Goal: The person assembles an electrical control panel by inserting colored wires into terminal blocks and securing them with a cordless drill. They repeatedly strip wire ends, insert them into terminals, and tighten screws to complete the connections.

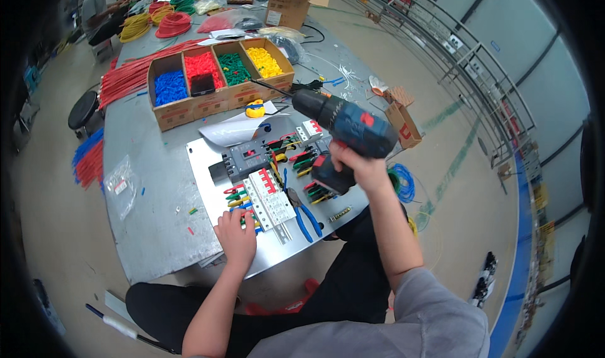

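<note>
My right hand (358, 166) grips a blue and black cordless drill (343, 126), raised above the table with its long bit pointing up and to the left. My left hand (237, 234) rests flat on a metal mounting plate (211, 188), fingers at the lower end of a white row of circuit breakers (272, 198). Short red, yellow, green and blue wires stick out beside the breakers. A dark grey breaker block (246, 158) sits at the plate's upper part. Blue-handled pliers (305, 214) lie on the plate right of the white breakers.
A cardboard tray (170, 113) with blue, red, green and yellow parts stands behind the plate. A yellow tape measure (254, 109) lies near it. Coils of coloured wire (172, 24) and a cardboard box (288, 5) sit farther back. A small box (404, 123) is at the right. A black stool (82, 109) stands left.
</note>
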The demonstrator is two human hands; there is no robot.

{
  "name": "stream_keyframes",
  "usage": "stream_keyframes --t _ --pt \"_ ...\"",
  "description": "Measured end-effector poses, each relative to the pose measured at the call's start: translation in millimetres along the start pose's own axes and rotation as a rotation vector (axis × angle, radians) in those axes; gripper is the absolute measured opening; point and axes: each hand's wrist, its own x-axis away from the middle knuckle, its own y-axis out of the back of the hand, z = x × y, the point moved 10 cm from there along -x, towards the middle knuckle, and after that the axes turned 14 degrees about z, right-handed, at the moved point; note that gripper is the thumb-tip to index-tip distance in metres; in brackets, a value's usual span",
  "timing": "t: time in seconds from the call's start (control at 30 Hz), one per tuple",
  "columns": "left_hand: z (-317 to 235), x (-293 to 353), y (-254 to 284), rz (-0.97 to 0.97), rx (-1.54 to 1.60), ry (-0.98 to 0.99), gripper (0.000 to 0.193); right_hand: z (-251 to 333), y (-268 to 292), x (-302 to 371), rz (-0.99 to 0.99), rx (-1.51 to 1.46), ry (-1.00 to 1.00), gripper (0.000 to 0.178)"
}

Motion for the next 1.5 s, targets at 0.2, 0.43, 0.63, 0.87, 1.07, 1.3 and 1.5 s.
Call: stream_keyframes --t 0.2,0.43,0.63,0.87,1.07,1.3,1.5 --pt "-9.0 0.3 -0.9 0.004 -0.037 -0.014 0.018 -58.3 13.1 29.0 -0.03 -0.188 0.003 0.019" --pt "-14.8 0.9 -5.1 0.027 -0.027 0.002 0.017 -40.7 47.7 44.6 -0.08 0.4 0.144 0.03" --pt "-3.8 2.8 -5.2 0.061 0.089 0.044 0.017 -28.2 43.3 44.5 -0.252 0.517 0.333 0.037" --pt "-29.1 21.9 9.2 -0.235 -0.135 -0.145 0.038 -23.4 85.4 52.3 -0.363 0.054 0.154 0.025" --pt "-97.5 -99.0 -0.8 0.113 0.274 -0.081 0.063 -16.6 98.5 57.0 -0.351 0.352 0.212 0.012" --pt "-107.7 -125.9 -43.8 0.189 0.871 -0.032 0.074 -2.1 100.9 75.1 -0.494 0.636 0.332 0.012" --pt "-103.0 -102.6 -32.6 0.224 0.745 -0.129 0.078 8.8 102.0 89.4 -0.57 0.706 0.331 0.008"
